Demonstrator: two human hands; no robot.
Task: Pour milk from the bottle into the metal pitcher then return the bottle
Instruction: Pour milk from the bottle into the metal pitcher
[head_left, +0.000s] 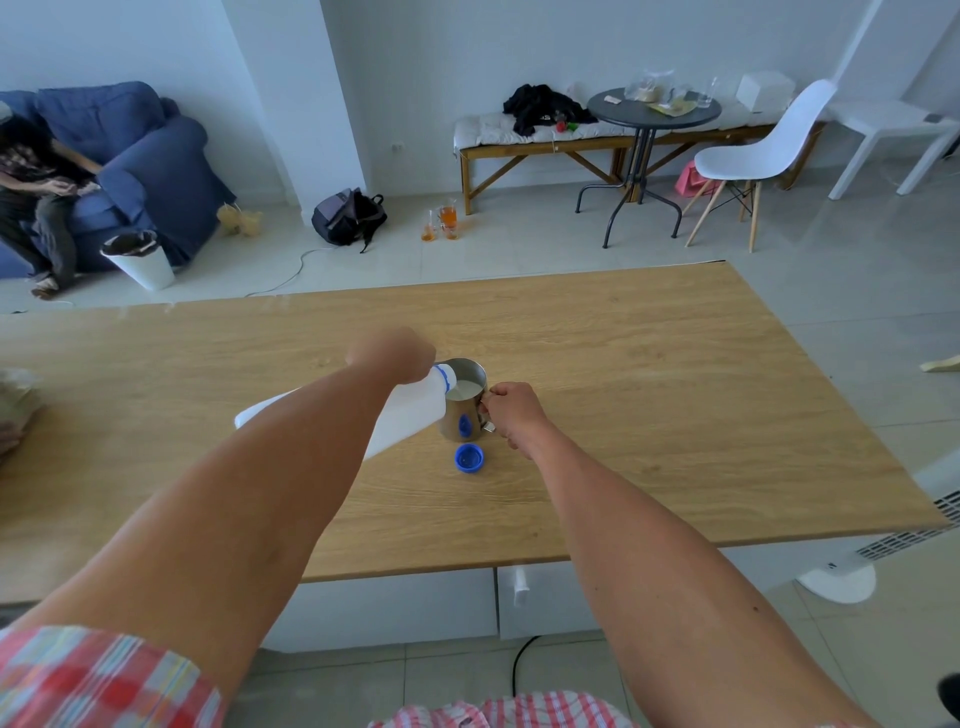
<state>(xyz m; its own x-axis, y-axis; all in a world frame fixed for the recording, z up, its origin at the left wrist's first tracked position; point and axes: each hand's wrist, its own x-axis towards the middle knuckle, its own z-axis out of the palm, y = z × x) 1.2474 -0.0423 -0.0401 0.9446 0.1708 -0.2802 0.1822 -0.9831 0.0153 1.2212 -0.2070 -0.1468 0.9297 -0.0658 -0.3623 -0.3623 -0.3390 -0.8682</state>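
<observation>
A: Nearest the lens, two bare forearms with checked red-and-white sleeves at the bottom edge, both reaching over the near edge of the wooden table (649, 364)

B: Left hand (395, 353)?

A: Wrapped round the white milk bottle (410, 410), fingers curled over its upper part. Bottle tipped steeply, blue-ringed neck resting over the rim of the metal pitcher (465, 405). Most of its body hidden behind the forearm

B: Right hand (514, 410)?

A: Fingers pinched on the pitcher's handle, on the pitcher's right side. Pitcher upright near the middle of the table, white milk visible inside

B: Cap?

A: Blue cap (469, 459) lies open side up on the table, just beside the pitcher toward the near edge, touching neither hand

B: Beyond the far edge?

A: Tiled floor, blue sofa (135, 150) at left with a seated person, white bin (140, 260), dark backpack (349, 215), round dark table (654, 111), white chair (763, 150)
</observation>
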